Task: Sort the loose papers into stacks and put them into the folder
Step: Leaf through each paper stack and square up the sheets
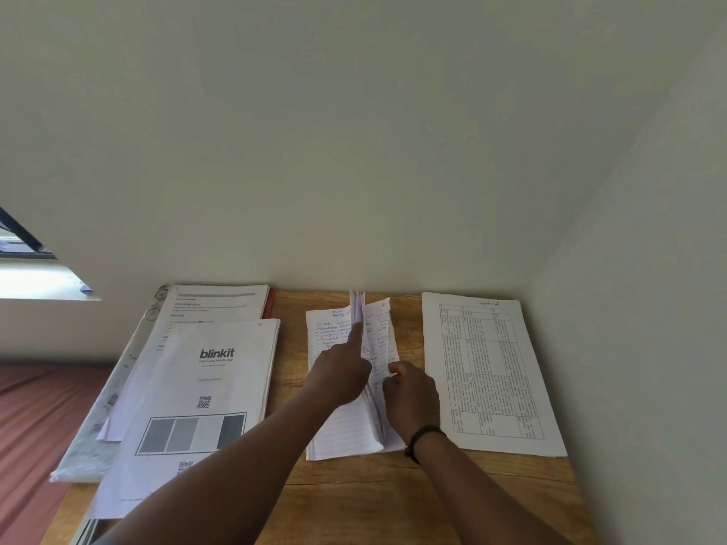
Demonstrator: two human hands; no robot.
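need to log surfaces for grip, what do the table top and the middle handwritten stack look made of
Table top: seemingly wood or wood-look laminate, matte, with brown grain lines and a seam.
Handwritten stack: thin ruled paper, matte; its sheets bend and stand up where the left hand and right hand part them.

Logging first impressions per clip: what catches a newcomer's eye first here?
Both hands meet mid-table on the handwritten lined pages: the left hand points along them while the right hand pinches lifted sheets. The bold blinkit printout lies left, a table-printed sheet right.
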